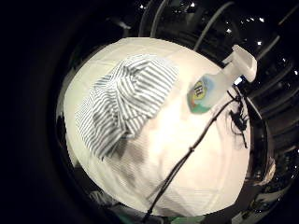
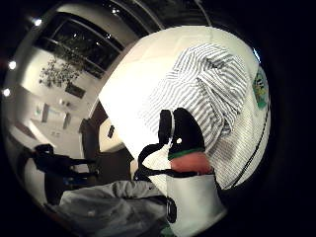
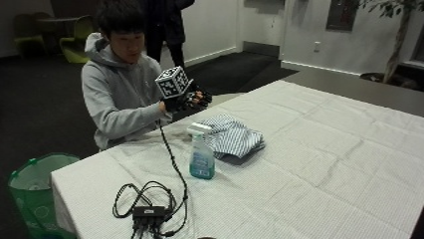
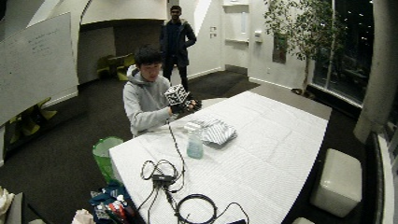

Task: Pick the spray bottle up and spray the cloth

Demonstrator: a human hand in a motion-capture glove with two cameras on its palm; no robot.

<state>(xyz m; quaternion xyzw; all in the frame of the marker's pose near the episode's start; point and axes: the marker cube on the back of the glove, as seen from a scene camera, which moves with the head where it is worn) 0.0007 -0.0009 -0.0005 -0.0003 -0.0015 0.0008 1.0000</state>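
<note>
A person in a grey hooded top sits at the far-left edge of a long worktop (image 3: pixel 344 164) covered in a white cloth. The gloved right hand (image 3: pixel 189 99) is raised in front of the chest, above the worktop edge and apart from everything on it; the bare hand seems to be touching it, and I cannot tell whether the fingers are curled or straight.

The spray bottle (image 3: pixel 201 155) stands upright on the worktop, long axis vertical, white trigger head on top with its nozzle facing roughly 9 o'clock in the outside view, pale blue liquid in its lower part. The striped cloth (image 3: pixel 230 137) lies crumpled in a low heap just beside the bottle, at about 1 o'clock from it, nearer the middle of the worktop. In the little finger side palm view both lie below the palm, the cloth (image 1: pixel 124 102) closer, the bottle (image 1: pixel 219 84) beyond it.

A black cable runs from the hand down past the bottle to a small black box (image 3: pixel 149 212) with coiled leads near the front-left corner. A green bin (image 3: pixel 33 191) stands on the dark floor beside that corner. The room has white walls, and a potted tree (image 4: pixel 304 32) by tall dark windows.
</note>
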